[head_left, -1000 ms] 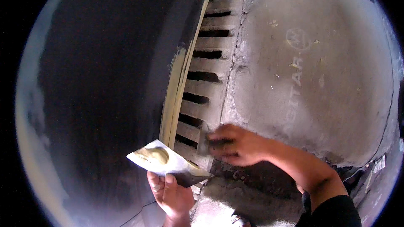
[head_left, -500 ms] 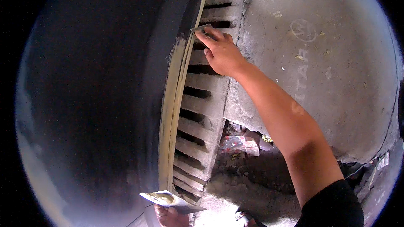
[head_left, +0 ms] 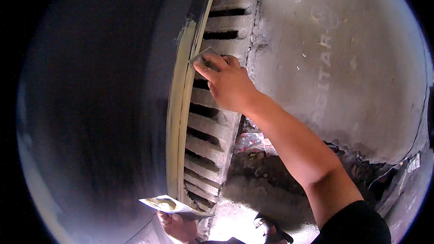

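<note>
My right hand (head_left: 229,83) grips a thin, flat putty spreader (head_left: 205,56), fingers pressed on its top. The spreader's edge meets the yellowish putty strip (head_left: 175,122) that runs along the rim of a big dark panel (head_left: 104,108). Low in the view, my left hand (head_left: 180,229) is closed on a flat, light-coloured plate (head_left: 183,208), with its fingers partly under it. A dab of cream putty (head_left: 163,204) lies on top of this plate, close to the bottom end of the strip.
Beside the strip runs a slotted concrete drain cover (head_left: 208,131). Grey pavement (head_left: 289,77) with pale markings spreads to the right. A broken hollow holds rubble and a crumpled plastic wrapper (head_left: 253,142). A foot in a sandal (head_left: 262,226) shows at the bottom.
My right hand has drawn the spreader down along the strip, toward me. The plate in my left hand has shifted slightly left and up, and the whole view has tilted a little.
</note>
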`<move>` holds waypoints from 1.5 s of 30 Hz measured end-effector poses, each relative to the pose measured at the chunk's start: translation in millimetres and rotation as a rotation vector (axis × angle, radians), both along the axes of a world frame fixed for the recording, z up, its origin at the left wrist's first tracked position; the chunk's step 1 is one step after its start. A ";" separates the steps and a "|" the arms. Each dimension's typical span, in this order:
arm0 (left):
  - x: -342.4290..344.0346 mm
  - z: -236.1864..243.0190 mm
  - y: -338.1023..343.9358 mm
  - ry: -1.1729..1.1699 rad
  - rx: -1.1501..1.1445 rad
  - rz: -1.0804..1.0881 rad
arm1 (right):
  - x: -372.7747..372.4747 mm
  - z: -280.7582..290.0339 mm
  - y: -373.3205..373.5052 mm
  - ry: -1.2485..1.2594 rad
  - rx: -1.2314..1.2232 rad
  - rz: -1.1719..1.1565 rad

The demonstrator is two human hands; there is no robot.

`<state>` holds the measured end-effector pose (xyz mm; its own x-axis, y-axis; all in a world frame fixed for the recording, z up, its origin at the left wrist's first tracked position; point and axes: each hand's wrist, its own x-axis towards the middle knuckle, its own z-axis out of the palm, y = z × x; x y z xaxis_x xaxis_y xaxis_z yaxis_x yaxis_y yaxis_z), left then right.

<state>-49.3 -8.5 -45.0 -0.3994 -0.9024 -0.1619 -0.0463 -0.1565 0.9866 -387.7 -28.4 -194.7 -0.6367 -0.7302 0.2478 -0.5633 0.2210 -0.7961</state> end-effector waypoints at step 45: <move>68.7 22.3 -15.7 0.149 -0.240 -0.175 | 243.2 7.5 33.0 -0.121 -0.038 0.020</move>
<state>19.5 -24.3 -22.7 -0.5546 -0.8235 0.1191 0.0955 0.0792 0.9923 -144.5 4.6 -187.2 -0.6488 -0.7347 0.1981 -0.4666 0.1785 -0.8663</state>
